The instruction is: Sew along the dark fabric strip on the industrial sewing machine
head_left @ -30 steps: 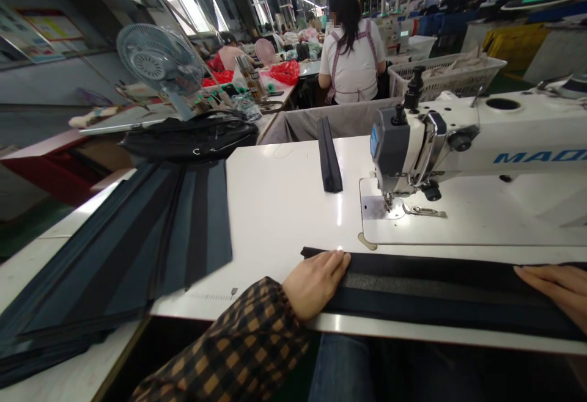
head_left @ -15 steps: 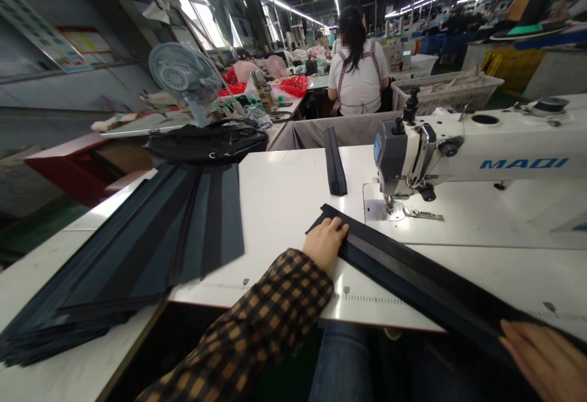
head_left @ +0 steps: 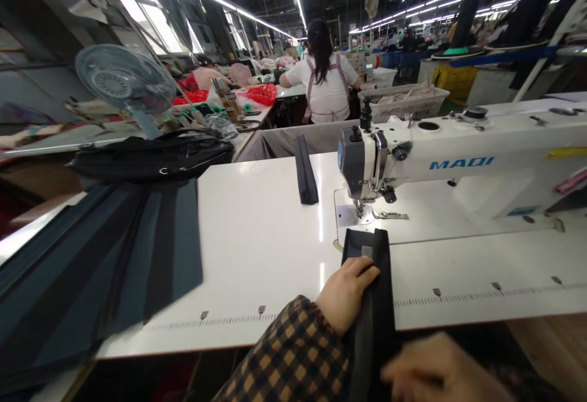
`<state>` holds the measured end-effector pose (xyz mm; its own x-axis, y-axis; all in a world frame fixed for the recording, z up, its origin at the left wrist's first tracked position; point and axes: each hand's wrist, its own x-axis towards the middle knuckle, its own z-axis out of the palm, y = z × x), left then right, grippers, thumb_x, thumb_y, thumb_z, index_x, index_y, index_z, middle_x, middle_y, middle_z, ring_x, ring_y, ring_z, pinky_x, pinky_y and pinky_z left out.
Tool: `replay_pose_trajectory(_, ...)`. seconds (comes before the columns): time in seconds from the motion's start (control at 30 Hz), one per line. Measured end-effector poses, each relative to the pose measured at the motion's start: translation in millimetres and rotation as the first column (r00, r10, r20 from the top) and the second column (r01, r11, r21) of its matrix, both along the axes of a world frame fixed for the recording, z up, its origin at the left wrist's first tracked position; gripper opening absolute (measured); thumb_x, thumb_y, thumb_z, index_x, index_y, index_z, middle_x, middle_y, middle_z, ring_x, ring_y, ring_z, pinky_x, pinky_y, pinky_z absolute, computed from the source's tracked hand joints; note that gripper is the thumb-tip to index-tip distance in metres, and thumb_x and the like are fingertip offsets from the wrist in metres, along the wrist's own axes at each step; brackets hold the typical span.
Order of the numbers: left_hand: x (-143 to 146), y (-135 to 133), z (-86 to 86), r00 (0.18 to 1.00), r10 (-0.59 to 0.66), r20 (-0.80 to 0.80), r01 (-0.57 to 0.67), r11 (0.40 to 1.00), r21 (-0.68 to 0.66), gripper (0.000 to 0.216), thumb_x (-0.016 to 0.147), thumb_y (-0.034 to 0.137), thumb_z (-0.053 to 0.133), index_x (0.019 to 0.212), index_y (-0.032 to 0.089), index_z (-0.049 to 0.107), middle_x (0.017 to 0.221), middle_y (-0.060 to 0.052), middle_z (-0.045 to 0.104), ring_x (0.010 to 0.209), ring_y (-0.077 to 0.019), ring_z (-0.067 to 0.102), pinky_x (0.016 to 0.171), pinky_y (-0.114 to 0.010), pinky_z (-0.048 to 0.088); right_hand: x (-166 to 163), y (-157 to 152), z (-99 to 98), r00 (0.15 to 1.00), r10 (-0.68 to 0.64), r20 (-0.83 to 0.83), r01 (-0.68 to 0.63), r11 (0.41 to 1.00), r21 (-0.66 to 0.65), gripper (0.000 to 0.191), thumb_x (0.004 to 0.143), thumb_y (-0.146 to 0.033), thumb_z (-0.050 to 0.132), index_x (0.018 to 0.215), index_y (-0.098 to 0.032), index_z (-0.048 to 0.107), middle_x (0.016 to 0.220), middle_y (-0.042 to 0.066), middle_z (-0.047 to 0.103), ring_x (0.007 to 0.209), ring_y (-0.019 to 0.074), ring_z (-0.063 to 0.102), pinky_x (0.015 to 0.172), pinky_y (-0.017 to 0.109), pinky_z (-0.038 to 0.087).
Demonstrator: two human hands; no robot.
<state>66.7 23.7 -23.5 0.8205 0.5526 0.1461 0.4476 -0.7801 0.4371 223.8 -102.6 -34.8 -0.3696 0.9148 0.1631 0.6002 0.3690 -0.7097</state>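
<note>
A long black fabric strip (head_left: pixel 381 295) runs from just in front of the sewing machine's needle down over the table's front edge. My left hand (head_left: pixel 343 292), in a checked sleeve, grips it near the far end, with fingers curled over a grey band along the strip. By the strip's lower part is my right hand (head_left: pixel 443 368), smeared by motion; its fingers look bent, but their hold cannot be made out. The needle and presser foot (head_left: pixel 360 208) of the white sewing machine (head_left: pixel 458 167) stand just beyond the strip's end.
A shorter black strip (head_left: pixel 306 173) lies left of the machine head. Stacked dark fabric panels (head_left: pixel 177 237) cover the table's left side, with a black bag (head_left: pixel 156 156) behind them. A fan (head_left: pixel 121 81) stands at the back left. Ahead, a co-worker (head_left: pixel 328 87) sits facing away.
The strip has swung from a slant toward the right to nearly straight away from me, its far end now closer to the needle. My right hand has come inward. The view has turned right.
</note>
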Motion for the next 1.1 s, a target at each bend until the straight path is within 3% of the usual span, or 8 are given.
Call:
replay_pose_trajectory(0.03, 3, -3, 0.0, 1.000, 0.010, -0.006, -0.010, 1.000, 0.005, 0.031, 0.083, 0.009, 0.041, 0.109, 0.022, 0.051, 0.114, -0.004, 0.052, 0.103, -0.0155, 0.048, 0.088, -0.029, 0.045, 14, 17, 0.2, 0.996, -0.085, 0.000, 0.085, 0.996, -0.003, 0.029, 0.090, -0.027, 0.032, 0.107, -0.023, 0.055, 0.083, 0.002, 0.064, 0.075, 0.0131, 0.060, 0.064, 0.025, 0.052)
replay_pose_trajectory(0.1, 10, -8, -0.4, 0.998, 0.054, -0.018, -0.054, 0.998, 0.021, 0.028, 0.083, 0.011, 0.042, 0.107, 0.022, 0.050, 0.112, -0.003, 0.052, 0.102, -0.0163, 0.049, 0.084, -0.029, 0.047, 39, 52, -1.7, 0.961, -0.277, 0.017, 0.273, 0.954, 0.124, 0.028, 0.086, -0.030, 0.042, 0.111, -0.024, 0.053, 0.101, 0.004, 0.060, 0.096, 0.0177, 0.055, 0.084, 0.033, 0.048)
replay_pose_trajectory(0.27, 29, -21, -8.5, 0.961, 0.277, 0.000, -0.277, 0.960, 0.049, 0.024, 0.085, 0.010, 0.036, 0.105, 0.018, 0.046, 0.109, -0.006, 0.049, 0.105, -0.0192, 0.046, 0.079, -0.030, 0.050, 58, 108, -16.1, 0.974, -0.178, 0.143, 0.136, 0.956, 0.262, 0.034, 0.085, -0.027, 0.043, 0.119, -0.022, 0.047, 0.108, 0.009, 0.050, 0.102, 0.0205, 0.049, 0.086, 0.039, 0.046)
replay_pose_trajectory(0.4, 37, -22, -12.1, 0.918, 0.387, 0.082, -0.386, 0.922, -0.036, 0.021, 0.084, 0.007, 0.033, 0.098, 0.017, 0.047, 0.099, -0.007, 0.048, 0.097, -0.0191, 0.047, 0.085, -0.035, 0.046, 54, 110, -23.1, 0.960, -0.181, 0.216, 0.115, 0.950, 0.289, 0.035, 0.087, -0.024, 0.040, 0.121, -0.020, 0.045, 0.112, 0.011, 0.047, 0.102, 0.0214, 0.047, 0.087, 0.041, 0.044)
replay_pose_trajectory(0.6, 43, -14, -6.6, 0.810, 0.571, 0.130, -0.521, 0.804, -0.285, 0.008, 0.083, 0.025, 0.045, 0.089, 0.020, 0.045, 0.091, -0.005, 0.046, 0.086, -0.0194, 0.050, 0.076, -0.038, 0.047, 52, 106, -25.6, 0.924, -0.225, 0.308, 0.112, 0.932, 0.346, 0.036, 0.087, -0.025, 0.039, 0.123, -0.019, 0.043, 0.113, 0.012, 0.049, 0.100, 0.0220, 0.049, 0.083, 0.041, 0.046)
replay_pose_trajectory(0.87, 47, -7, -4.8, 0.804, 0.584, 0.113, -0.514, 0.777, -0.363, 0.017, 0.068, 0.023, 0.061, 0.074, 0.021, 0.045, 0.089, -0.003, 0.043, 0.082, -0.0171, 0.049, 0.073, -0.035, 0.047, 49, 103, -27.0, 0.885, -0.247, 0.394, 0.112, 0.936, 0.334, 0.040, 0.087, -0.023, 0.039, 0.126, -0.018, 0.038, 0.117, 0.012, 0.047, 0.104, 0.0238, 0.046, 0.082, 0.041, 0.045)
replay_pose_trajectory(1.03, 47, -8, -0.6, 0.770, 0.623, 0.136, -0.527, 0.742, -0.415, 0.039, 0.055, 0.020, 0.072, 0.085, 0.019, 0.047, 0.098, -0.004, 0.041, 0.090, -0.0189, 0.048, 0.082, -0.038, 0.045, 48, 103, -24.6, 0.875, -0.262, 0.407, 0.125, 0.935, 0.333, 0.038, 0.087, -0.023, 0.040, 0.125, -0.017, 0.040, 0.117, 0.011, 0.047, 0.104, 0.0232, 0.045, 0.081, 0.039, 0.045)
replay_pose_trajectory(1.1, 48, -8, 0.2, 0.775, 0.614, 0.151, -0.508, 0.747, -0.429, 0.038, 0.052, 0.020, 0.075, 0.080, 0.019, 0.049, 0.099, -0.004, 0.041, 0.091, -0.0191, 0.048, 0.082, -0.038, 0.044, 49, 103, -23.7, 0.872, -0.267, 0.409, 0.127, 0.932, 0.338, 0.038, 0.087, -0.023, 0.040, 0.125, -0.018, 0.040, 0.117, 0.011, 0.048, 0.104, 0.0232, 0.046, 0.081, 0.039, 0.045)
